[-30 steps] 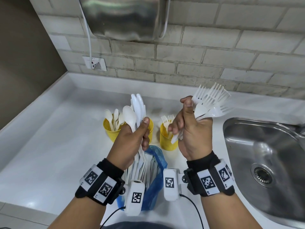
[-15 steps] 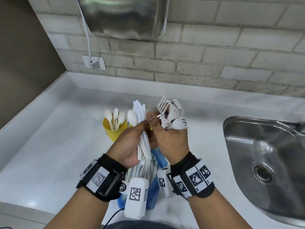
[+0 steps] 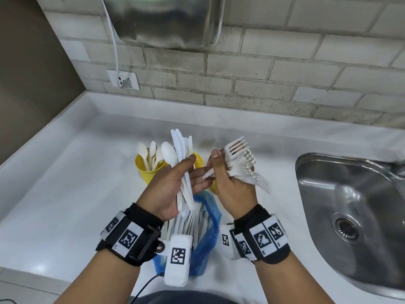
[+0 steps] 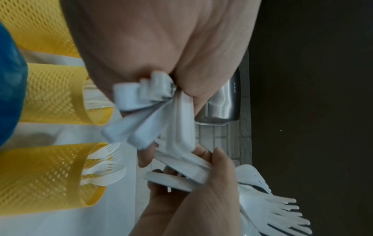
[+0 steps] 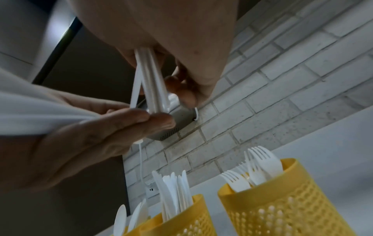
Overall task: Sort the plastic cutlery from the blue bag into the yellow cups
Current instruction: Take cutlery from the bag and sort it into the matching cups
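In the head view my left hand (image 3: 189, 170) grips a bundle of white plastic knives with one spoon (image 3: 183, 163), tips up, above the blue bag (image 3: 208, 235). My right hand (image 3: 221, 172) grips a bunch of white forks (image 3: 241, 159), tines fanned to the right. In the right wrist view the fork handles (image 5: 150, 83) point down onto the left hand's fingertips (image 5: 141, 116). Three yellow mesh cups stand behind: one with spoons (image 3: 145, 170), one with knives (image 5: 181, 222), one with forks (image 5: 286, 207).
More white cutlery stands in the blue bag on the white counter (image 3: 65, 194). A steel sink (image 3: 350, 207) lies to the right. On the brick wall behind are a steel hand dryer (image 3: 166, 20) and a socket (image 3: 122, 80).
My right hand came left and down from beside the fork cup to meet the left hand; the forks now tilt to the right. The left hand's bundle sank slightly.
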